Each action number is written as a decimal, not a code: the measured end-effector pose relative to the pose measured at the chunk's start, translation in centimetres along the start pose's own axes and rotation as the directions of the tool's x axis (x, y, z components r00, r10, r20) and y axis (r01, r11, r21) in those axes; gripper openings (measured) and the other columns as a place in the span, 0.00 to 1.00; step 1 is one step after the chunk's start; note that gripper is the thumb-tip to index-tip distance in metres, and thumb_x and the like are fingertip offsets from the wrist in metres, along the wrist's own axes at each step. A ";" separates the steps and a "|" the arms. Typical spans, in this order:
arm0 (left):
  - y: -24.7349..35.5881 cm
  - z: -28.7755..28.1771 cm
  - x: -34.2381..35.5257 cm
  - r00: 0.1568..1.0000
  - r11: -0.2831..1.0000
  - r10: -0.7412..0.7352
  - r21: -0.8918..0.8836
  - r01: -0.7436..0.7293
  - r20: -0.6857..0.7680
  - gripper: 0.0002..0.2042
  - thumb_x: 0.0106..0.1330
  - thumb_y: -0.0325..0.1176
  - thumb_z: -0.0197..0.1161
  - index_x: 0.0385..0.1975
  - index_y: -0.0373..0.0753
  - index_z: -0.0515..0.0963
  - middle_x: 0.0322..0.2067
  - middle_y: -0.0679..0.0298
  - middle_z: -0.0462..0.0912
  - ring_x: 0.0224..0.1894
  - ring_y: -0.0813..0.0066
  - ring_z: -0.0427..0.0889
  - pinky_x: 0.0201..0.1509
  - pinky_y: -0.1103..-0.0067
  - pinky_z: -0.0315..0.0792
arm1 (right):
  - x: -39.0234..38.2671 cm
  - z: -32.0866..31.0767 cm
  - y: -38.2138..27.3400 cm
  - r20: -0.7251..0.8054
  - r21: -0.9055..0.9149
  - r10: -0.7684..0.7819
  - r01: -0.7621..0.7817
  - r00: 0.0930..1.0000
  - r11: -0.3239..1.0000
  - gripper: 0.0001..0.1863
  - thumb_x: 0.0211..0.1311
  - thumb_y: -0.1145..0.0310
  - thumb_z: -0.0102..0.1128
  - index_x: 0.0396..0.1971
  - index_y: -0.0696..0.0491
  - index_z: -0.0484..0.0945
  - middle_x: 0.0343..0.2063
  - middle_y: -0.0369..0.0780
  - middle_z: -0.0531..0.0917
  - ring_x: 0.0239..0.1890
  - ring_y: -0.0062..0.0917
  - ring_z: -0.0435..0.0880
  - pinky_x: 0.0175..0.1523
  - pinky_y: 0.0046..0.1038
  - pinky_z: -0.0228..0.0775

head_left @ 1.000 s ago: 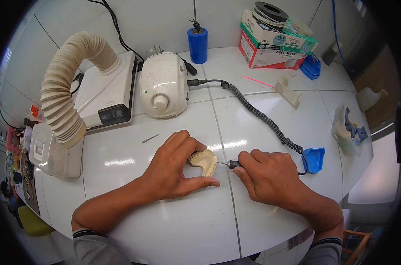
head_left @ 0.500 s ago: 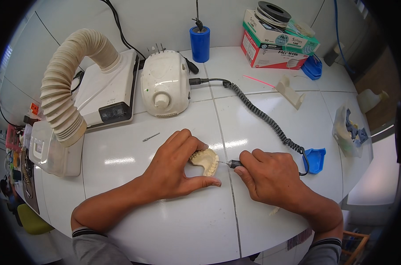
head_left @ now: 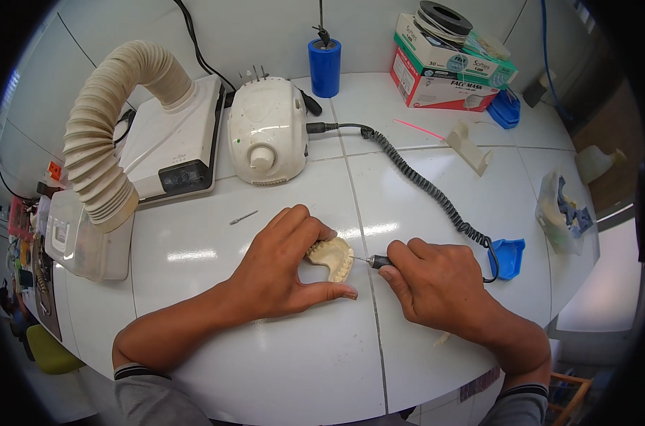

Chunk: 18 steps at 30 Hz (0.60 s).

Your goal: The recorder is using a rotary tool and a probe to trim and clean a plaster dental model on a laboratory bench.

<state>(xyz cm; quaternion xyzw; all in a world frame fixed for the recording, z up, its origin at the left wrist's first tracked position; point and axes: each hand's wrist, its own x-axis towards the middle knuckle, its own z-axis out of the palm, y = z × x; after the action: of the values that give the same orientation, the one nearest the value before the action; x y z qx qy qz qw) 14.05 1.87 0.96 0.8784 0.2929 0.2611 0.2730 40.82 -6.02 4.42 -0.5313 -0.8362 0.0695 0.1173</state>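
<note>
My left hand [head_left: 276, 273] grips a cream dental cast [head_left: 324, 261] with a horseshoe row of teeth, fingers over its back and thumb at the front. My right hand [head_left: 429, 284] is closed around a black and silver rotary handpiece [head_left: 379, 261], whose thin bur points left to the teeth at the cast's right edge; whether it touches them is hard to tell. A coiled black cord [head_left: 422, 184] runs from the handpiece to a white control unit [head_left: 265, 131] with a knob. A loose metal bur [head_left: 243, 217] lies beyond my left hand.
A white machine with a ribbed hose [head_left: 102, 170] and a clear box [head_left: 81, 252] stand left. Blue cylinder [head_left: 324, 71], stacked boxes [head_left: 443, 85], cream stand [head_left: 468, 149], blue tray [head_left: 508, 259] and bag [head_left: 560, 213] sit back and right on the tiled table [head_left: 294, 369]. A person [head_left: 10, 298] is far left.
The whole view has shifted slightly. Both hands keep their holds on the cast and handpiece, with hardly any visible movement against the table.
</note>
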 end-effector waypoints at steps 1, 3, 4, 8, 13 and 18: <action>0.0 0.0 0.0 1.000 1.000 0.001 0.000 -0.001 0.001 0.35 0.54 0.56 0.88 0.46 0.34 0.80 0.39 0.57 0.74 0.42 0.57 0.77 0.45 0.65 0.75 | 0.0 -0.1 -0.1 0.001 0.003 0.006 -0.006 1.000 1.000 0.15 0.77 0.57 0.67 0.35 0.51 0.78 0.20 0.38 0.78 0.16 0.33 0.82 0.21 0.37 0.70; 0.0 -0.1 0.0 1.000 1.000 0.001 0.000 -0.001 0.002 0.35 0.53 0.57 0.88 0.46 0.34 0.80 0.39 0.57 0.75 0.42 0.57 0.77 0.45 0.65 0.75 | 0.0 -0.1 -0.1 0.005 0.000 0.012 -0.012 1.000 1.000 0.15 0.77 0.57 0.67 0.35 0.51 0.79 0.20 0.38 0.78 0.16 0.33 0.82 0.21 0.37 0.70; 0.0 -0.1 0.0 1.000 1.000 0.004 0.004 -0.004 0.002 0.35 0.53 0.57 0.88 0.46 0.34 0.80 0.40 0.57 0.75 0.42 0.57 0.77 0.45 0.65 0.75 | 0.1 -0.1 -0.1 0.009 -0.002 0.018 -0.018 1.000 1.000 0.15 0.77 0.57 0.67 0.35 0.52 0.79 0.20 0.38 0.78 0.16 0.33 0.82 0.21 0.37 0.70; 0.2 -0.1 0.1 1.000 1.000 -0.003 0.012 0.002 0.010 0.35 0.54 0.57 0.88 0.46 0.34 0.80 0.40 0.57 0.75 0.43 0.57 0.77 0.46 0.65 0.76 | 0.0 -0.1 0.0 0.009 -0.008 0.000 0.000 1.000 1.000 0.15 0.77 0.57 0.68 0.35 0.52 0.79 0.20 0.38 0.78 0.16 0.33 0.82 0.21 0.37 0.70; 0.2 -0.2 0.0 1.000 1.000 -0.003 0.012 0.003 0.012 0.35 0.54 0.57 0.88 0.46 0.34 0.80 0.40 0.57 0.75 0.43 0.57 0.77 0.46 0.65 0.75 | 0.0 0.0 0.0 -0.002 0.002 0.006 -0.006 1.000 1.000 0.15 0.77 0.56 0.68 0.35 0.51 0.79 0.20 0.38 0.77 0.16 0.34 0.81 0.21 0.37 0.70; 0.2 -0.2 0.0 1.000 1.000 -0.004 0.018 0.003 0.018 0.35 0.54 0.57 0.87 0.46 0.34 0.80 0.40 0.57 0.75 0.43 0.58 0.77 0.47 0.65 0.75 | 0.0 0.1 -0.1 0.009 -0.017 0.002 -0.002 1.000 1.000 0.15 0.77 0.56 0.68 0.35 0.51 0.79 0.20 0.38 0.77 0.16 0.33 0.81 0.21 0.36 0.70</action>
<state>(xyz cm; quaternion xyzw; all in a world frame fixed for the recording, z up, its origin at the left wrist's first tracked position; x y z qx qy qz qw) 14.04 1.83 1.21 0.8826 0.2944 0.2500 0.2681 40.74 -6.04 4.37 -0.5329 -0.8366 0.0650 0.1090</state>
